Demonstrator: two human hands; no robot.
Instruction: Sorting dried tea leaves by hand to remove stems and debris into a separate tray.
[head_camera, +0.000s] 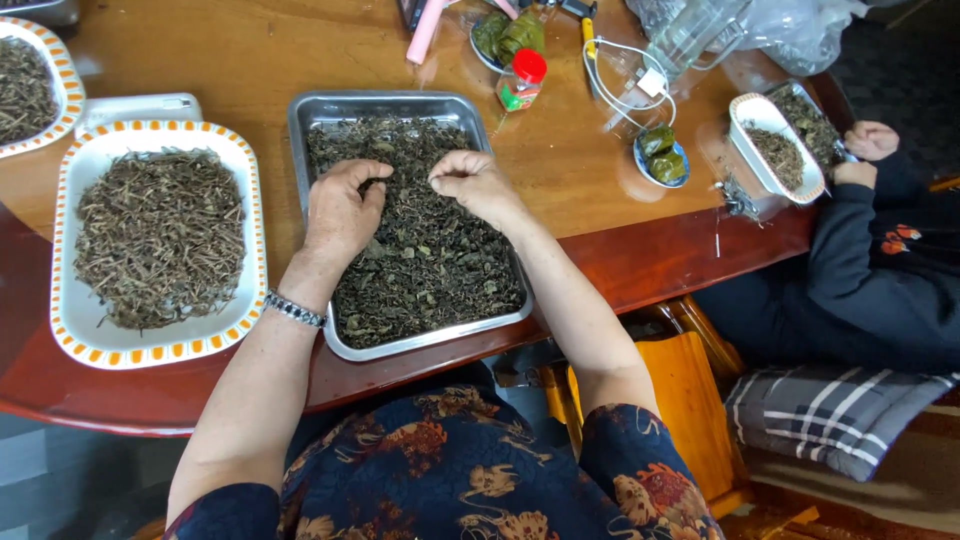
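Note:
A steel tray (400, 104) in front of me holds a layer of dark dried tea leaves (430, 265). My left hand (342, 210) rests palm-down on the leaves at the tray's left side, fingers curled, a metal bracelet on the wrist. Near the tray's upper middle, my right hand (472, 183) pinches a small bit of leaf between fingertips. To the left stands a white rectangular dish with an orange rim (75, 320), heaped with brownish tea stems (160, 235).
Another orange-rimmed dish of stems (60, 70) sits far left. A red-capped bottle (521, 80), small plates of leaf-wrapped parcels (660, 152), a cable and plastic bags lie behind. At right, another person's hands (866, 150) work beside a white dish (775, 150). The table edge runs just below the tray.

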